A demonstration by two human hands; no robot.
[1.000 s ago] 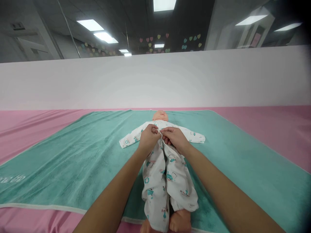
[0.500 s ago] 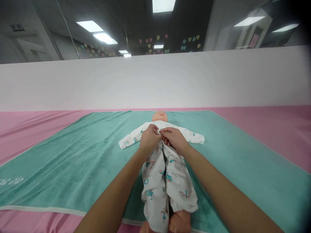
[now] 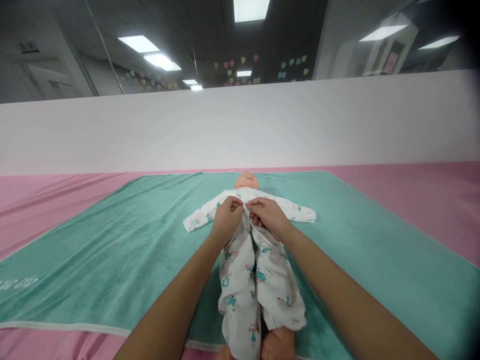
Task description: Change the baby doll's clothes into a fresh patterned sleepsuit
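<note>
A baby doll (image 3: 246,180) lies on its back on a teal towel (image 3: 142,250), head away from me and feet towards me. It wears white printed baby clothes (image 3: 240,295) with long sleeves spread out to both sides and long legs. At the front of the chest, my left hand (image 3: 229,215) pinches the edge of the cloth between thumb and fingers. Close beside it, my right hand (image 3: 268,215) pinches the cloth from the other side. The fingertips nearly meet over the front opening. Whatever fastener lies there is hidden by my fingers.
Under the towel spreads a pink sheet (image 3: 393,200), showing along the back, the sides and the near edge. A white wall (image 3: 240,127) stands behind, with a dark glass panel (image 3: 210,30) above it that reflects ceiling lights and heart stickers.
My left hand has shifted slightly left and down, parting a little from the right fingertips. My right hand stays almost in place, and the doll lies as before.
</note>
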